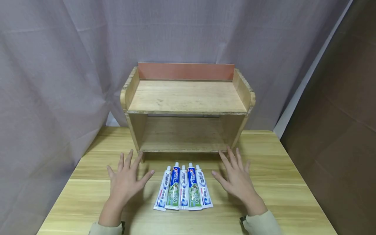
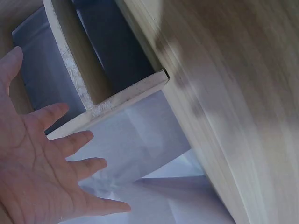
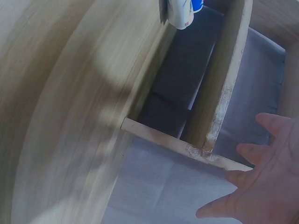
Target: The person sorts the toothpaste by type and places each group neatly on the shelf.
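Several toothpaste tubes lie side by side in a slight fan on the table, caps toward the shelf. White tubes (image 1: 163, 190) alternate with blue-and-green tubes (image 1: 174, 189). To their left, my left hand (image 1: 124, 182) is spread above the table, palm down and holding nothing. On the other side, my right hand (image 1: 237, 181) has its fingers spread too, with nothing in it. Both hands are apart from the tubes. In the left wrist view the left palm (image 2: 35, 163) shows bare; the right wrist view catches the end of a white tube (image 3: 180, 14) at the top.
Behind the tubes stands a two-level wooden shelf (image 1: 188, 98) with raised sides and a reddish-brown back strip (image 1: 186, 71). It stands on the wood-grain table (image 1: 273, 182). A grey curtain (image 1: 182, 29) hangs behind, and a brown panel (image 1: 337, 124) rises at the right.
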`<state>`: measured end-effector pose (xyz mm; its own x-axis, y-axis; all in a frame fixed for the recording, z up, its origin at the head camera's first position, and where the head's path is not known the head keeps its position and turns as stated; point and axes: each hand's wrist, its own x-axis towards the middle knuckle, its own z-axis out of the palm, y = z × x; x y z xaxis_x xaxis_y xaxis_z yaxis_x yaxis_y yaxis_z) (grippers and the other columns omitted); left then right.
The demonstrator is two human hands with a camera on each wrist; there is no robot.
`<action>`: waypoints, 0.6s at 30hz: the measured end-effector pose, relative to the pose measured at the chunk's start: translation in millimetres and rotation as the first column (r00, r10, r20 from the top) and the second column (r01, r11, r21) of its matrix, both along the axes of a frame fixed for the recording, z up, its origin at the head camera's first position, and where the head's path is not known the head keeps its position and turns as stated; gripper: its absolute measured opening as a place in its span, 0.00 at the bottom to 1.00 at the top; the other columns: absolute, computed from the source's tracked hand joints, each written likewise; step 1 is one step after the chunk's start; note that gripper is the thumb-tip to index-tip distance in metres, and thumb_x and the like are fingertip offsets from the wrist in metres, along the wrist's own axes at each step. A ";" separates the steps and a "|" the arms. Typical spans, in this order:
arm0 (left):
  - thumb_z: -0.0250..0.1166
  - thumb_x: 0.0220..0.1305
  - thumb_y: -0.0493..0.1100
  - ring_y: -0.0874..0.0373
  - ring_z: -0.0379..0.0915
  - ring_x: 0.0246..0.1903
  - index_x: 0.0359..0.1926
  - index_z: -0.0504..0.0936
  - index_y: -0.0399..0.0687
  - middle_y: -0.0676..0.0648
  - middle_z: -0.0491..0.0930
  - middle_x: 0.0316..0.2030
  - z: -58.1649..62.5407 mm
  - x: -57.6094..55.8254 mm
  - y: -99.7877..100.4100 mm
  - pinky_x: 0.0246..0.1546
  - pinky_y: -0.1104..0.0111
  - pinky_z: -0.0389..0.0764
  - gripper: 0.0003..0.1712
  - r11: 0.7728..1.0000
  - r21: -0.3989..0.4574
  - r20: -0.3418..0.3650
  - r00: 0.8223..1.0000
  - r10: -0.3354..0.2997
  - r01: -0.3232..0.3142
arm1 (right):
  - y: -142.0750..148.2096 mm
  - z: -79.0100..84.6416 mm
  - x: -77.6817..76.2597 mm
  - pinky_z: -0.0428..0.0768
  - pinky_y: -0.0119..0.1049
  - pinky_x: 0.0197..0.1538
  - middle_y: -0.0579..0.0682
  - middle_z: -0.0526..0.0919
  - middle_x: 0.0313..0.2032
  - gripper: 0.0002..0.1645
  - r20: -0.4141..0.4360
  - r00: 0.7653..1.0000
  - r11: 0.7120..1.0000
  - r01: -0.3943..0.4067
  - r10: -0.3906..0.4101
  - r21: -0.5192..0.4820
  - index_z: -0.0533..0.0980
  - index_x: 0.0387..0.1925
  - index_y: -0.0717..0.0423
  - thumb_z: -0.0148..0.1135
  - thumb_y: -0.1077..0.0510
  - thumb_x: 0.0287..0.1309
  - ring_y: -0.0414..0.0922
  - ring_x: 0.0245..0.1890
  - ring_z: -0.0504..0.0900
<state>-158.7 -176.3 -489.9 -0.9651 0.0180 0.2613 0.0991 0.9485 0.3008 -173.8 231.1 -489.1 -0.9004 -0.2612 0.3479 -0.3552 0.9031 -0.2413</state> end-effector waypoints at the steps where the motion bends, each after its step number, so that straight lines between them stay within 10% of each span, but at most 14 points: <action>1: 0.47 0.59 0.83 0.32 0.39 0.75 0.78 0.57 0.62 0.41 0.50 0.78 0.3 0.2 0.0 0.62 0.26 0.19 0.53 1.000 0.003 0.000 1.000 -0.001 0.001 | 0.4 0.3 0.2 0.33 0.82 0.63 0.60 0.47 0.78 0.50 -0.004 1.000 1.000 -0.006 0.006 -0.007 0.55 0.78 0.47 0.55 0.30 0.64 0.65 0.77 0.37; 18: 0.58 0.67 0.68 0.35 0.66 0.65 0.71 0.69 0.47 0.37 0.70 0.68 10.5 -10.8 -11.8 0.63 0.26 0.54 0.42 0.978 0.207 -0.140 0.990 0.001 0.028 | -0.6 0.2 -4.3 0.66 0.67 0.65 0.60 0.70 0.68 0.40 -0.225 0.969 0.970 -0.146 0.100 -0.195 0.71 0.66 0.57 0.69 0.43 0.58 0.60 0.67 0.67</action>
